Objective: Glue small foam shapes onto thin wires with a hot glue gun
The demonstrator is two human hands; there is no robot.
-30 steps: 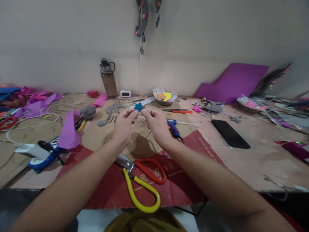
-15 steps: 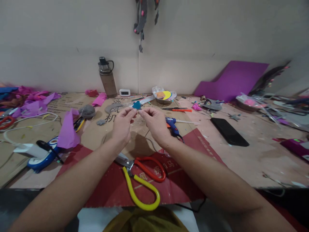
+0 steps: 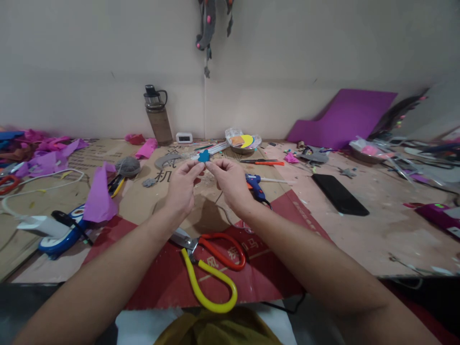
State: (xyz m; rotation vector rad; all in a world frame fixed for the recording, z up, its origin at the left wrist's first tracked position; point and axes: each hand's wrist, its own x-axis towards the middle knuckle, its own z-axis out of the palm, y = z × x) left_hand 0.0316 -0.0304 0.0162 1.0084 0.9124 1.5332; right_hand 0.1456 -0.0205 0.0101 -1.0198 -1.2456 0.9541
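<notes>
Closer now, right hand [image 3: 232, 187] edging in toward the left hand [image 3: 181, 189]!
Both pinch the near edge of the blue flower-shaped piece [image 3: 204, 155], which sits just beyond their fingertips; roundish, no long axis, neither hand clearly nearer.

left hand [image 3: 181, 189] and right hand [image 3: 232, 186] both pinching a little blue cutout [image 3: 204, 155] at its lower edge; scissors [image 3: 193, 245] lying below on red cardboard [image 3: 153, 285]; glue gun [image 3: 253, 182] beside the right hand, phone [image 3: 339, 194] further right; bottle [image 3: 159, 125] near the wall [image 3: 273, 62]
</notes>
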